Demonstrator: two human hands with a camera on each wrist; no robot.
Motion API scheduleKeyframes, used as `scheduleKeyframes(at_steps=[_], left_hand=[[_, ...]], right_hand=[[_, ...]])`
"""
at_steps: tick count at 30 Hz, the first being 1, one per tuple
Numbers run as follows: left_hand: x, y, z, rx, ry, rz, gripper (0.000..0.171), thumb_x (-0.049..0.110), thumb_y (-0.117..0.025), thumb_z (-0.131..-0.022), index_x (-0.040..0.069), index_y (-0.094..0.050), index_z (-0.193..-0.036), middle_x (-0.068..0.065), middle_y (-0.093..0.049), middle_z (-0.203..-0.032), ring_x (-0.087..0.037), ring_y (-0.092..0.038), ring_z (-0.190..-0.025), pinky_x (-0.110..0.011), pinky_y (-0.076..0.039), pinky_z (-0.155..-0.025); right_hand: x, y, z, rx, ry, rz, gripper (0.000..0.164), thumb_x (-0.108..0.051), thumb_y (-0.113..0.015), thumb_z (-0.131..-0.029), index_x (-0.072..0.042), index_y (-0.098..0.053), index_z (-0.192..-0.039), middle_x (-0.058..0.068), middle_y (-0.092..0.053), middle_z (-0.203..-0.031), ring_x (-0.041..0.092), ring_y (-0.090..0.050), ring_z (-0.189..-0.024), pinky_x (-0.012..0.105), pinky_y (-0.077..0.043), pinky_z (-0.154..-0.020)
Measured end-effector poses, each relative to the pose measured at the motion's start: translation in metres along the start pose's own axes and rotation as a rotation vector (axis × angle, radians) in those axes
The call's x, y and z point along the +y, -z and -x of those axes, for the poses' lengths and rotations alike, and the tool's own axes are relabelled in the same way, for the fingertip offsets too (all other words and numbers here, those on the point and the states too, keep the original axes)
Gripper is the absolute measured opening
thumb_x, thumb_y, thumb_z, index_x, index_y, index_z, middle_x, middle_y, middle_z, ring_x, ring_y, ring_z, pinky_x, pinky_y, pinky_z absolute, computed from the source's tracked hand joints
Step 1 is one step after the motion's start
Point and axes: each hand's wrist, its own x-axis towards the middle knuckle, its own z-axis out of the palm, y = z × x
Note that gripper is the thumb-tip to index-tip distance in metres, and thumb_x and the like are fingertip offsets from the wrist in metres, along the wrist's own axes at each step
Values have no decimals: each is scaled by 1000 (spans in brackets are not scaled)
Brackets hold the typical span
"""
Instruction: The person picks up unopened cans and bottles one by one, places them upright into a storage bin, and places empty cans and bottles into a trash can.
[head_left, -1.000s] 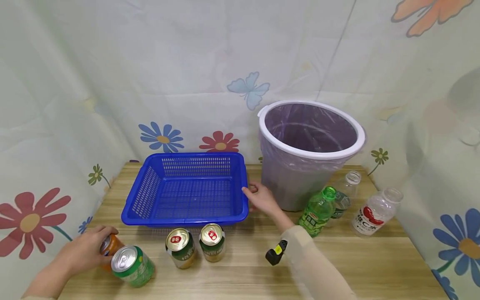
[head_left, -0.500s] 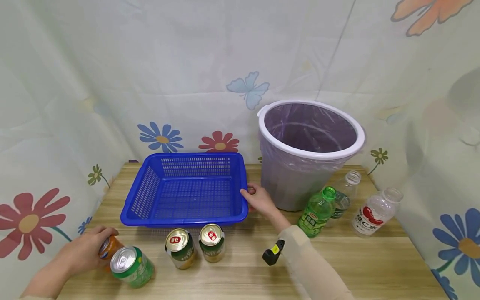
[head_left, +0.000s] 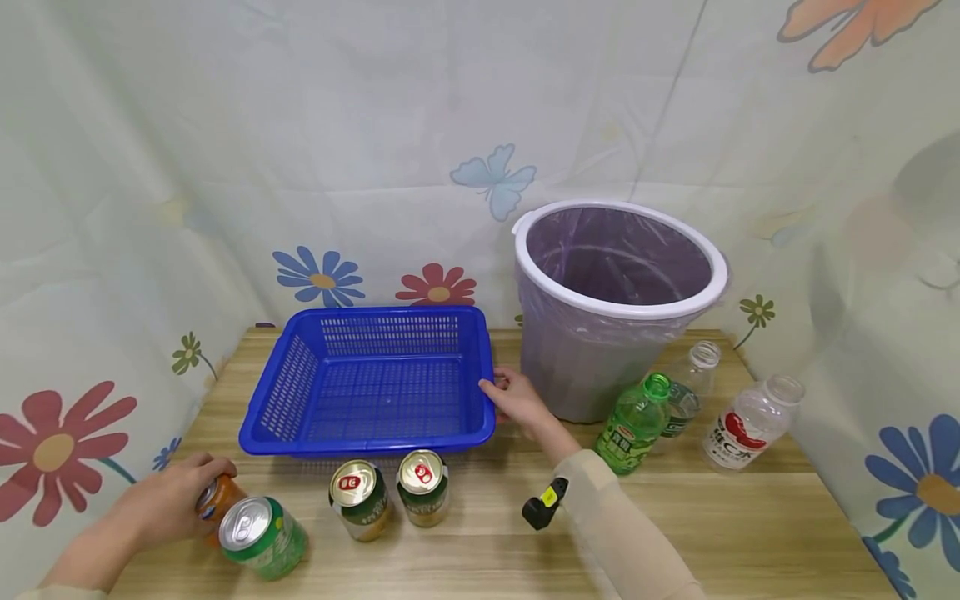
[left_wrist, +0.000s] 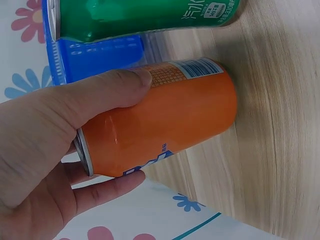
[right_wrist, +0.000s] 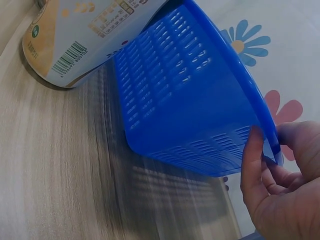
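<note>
My left hand (head_left: 168, 504) grips an orange soda can (left_wrist: 165, 115) near its top, the thumb on one side and fingers on the other. Right beside it stands a green soda can (head_left: 264, 537). At the right end of a blue plastic basket (head_left: 480, 367), my right hand (head_left: 521, 404) pinches the rim between thumb and fingers. In the right wrist view the fingers (right_wrist: 253, 170) lie against the basket's outer wall, under the rim. The basket holds nothing. Two green-and-gold cans (head_left: 360, 500) stand in front of it.
A grey bin (head_left: 581, 367) with a white rim and purple liner stands at the back right. Before it are a green bottle (head_left: 633, 425), a clear bottle (head_left: 686, 392) and a clear bottle with a red-and-white label (head_left: 746, 429). A floral curtain hangs behind the table (head_left: 675, 533).
The view has shifted very slightly. My right wrist has moved a little to the left, its hand still at the basket rim. The left hand stays on the orange can.
</note>
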Motion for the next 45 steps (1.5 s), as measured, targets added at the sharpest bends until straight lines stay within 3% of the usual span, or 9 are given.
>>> scheduleKeyframes(at_steps=[7,15,20,36,45], left_hand=[[-3,2,-1,-13,13,34,58,27,-87,-53,15,-59,-102,-5,-57,-96,-18,-55,-76,-39,-52,-62],[-4,7,-2,-16,-5,19,57,25,-88,-53,15,-59,-101,-5,-56,-95,-19,-55,-76,-42,-52,-63],[-4,12,-2,-25,-27,13,57,23,-88,-52,14,-60,-101,-5,-56,-94,-18,-56,-76,-40,-52,-61],[-8,44,-8,-52,-45,5,55,14,-85,-56,12,-57,-103,-6,-54,-95,-16,-56,-74,-36,-54,-60],[-11,61,-14,-65,-53,-14,54,13,-85,-56,10,-57,-103,-5,-52,-92,-16,-56,-74,-36,-54,-60]], right_hand=[[-5,0,4,-4,-15,5,42,-14,-50,-94,6,-41,-130,27,-54,-115,39,-60,-97,32,-57,-63],[18,4,-20,-4,-29,-31,41,-17,-53,-93,3,-44,-128,23,-58,-110,23,-64,-81,34,-56,-62],[23,2,-25,18,-44,-20,39,-18,-54,-92,1,-46,-125,17,-59,-105,17,-63,-75,36,-56,-63],[21,1,-28,3,-60,-19,35,-15,-53,-92,3,-47,-122,18,-62,-106,18,-64,-77,40,-56,-69],[19,1,-31,29,-79,54,32,-17,-53,-92,3,-50,-117,16,-63,-102,16,-62,-74,37,-56,-67]])
